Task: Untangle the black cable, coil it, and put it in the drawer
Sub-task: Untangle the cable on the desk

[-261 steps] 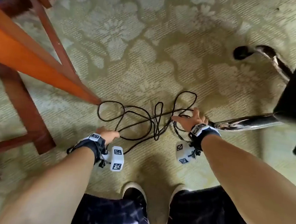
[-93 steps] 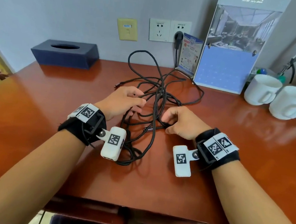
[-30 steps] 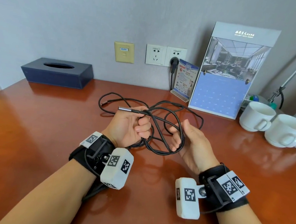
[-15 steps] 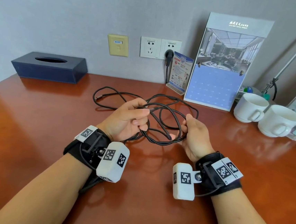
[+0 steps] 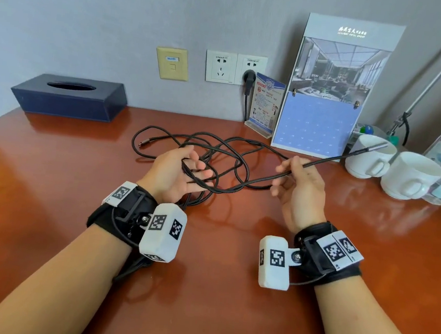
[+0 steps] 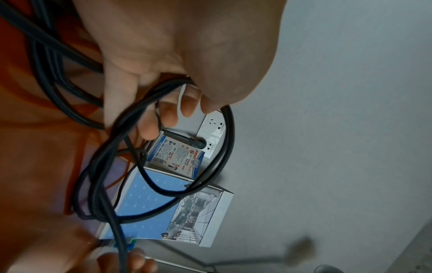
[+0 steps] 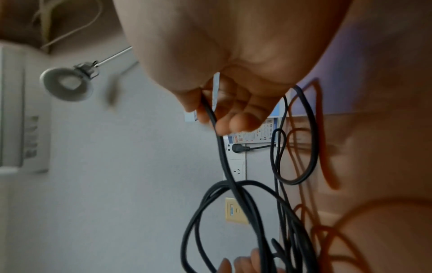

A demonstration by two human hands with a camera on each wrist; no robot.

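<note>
Both hands gripping black cable point(image 5: 230, 165) above glossy reddish desk point(image 5: 51, 177), grey wall point(image 5: 94, 14) with sockets point(image 5: 235, 68) behind.

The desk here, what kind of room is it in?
Probably a hotel room: a framed hotel placard stands on the wooden desk, beside two white cups and a tissue box.

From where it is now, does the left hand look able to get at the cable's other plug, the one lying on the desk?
Probably not yet: the left hand is threaded through loops of the black cable. The plug lies unobstructed just beyond it.
</note>
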